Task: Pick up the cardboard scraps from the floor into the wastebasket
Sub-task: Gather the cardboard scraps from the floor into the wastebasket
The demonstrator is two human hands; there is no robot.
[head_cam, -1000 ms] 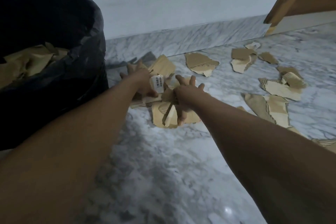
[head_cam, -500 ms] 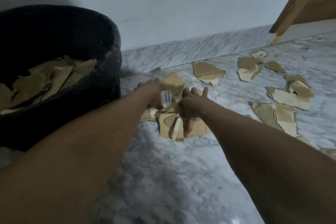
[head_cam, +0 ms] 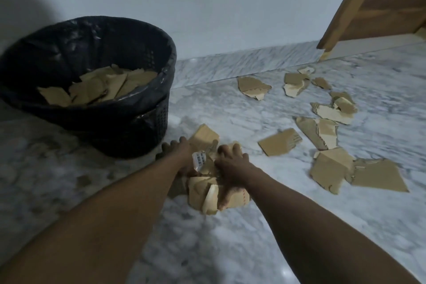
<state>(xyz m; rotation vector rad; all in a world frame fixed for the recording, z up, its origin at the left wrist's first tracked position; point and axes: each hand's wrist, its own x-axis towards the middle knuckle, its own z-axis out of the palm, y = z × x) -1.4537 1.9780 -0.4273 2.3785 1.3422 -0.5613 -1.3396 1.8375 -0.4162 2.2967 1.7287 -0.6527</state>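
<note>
Two grips curled round cardboard scraps [head_cam: 202, 193], left hand [head_cam: 182, 157] and right hand [head_cam: 230, 163] either side, beside wastebasket [head_cam: 138, 131]

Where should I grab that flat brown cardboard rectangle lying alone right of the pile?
Probably take the flat brown cardboard rectangle by its left corner, coming from the gathered scrap pile side with the right hand: it lies flat on the marble floor, so slip fingertips under, thumb on top.

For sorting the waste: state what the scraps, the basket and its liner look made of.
Scraps: corrugated cardboard, matt brown, with torn fluted edges. Basket: likely black plastic, by its perforated mesh wall. Liner: thin black plastic film, glossy and crinkled over the rim.
</note>
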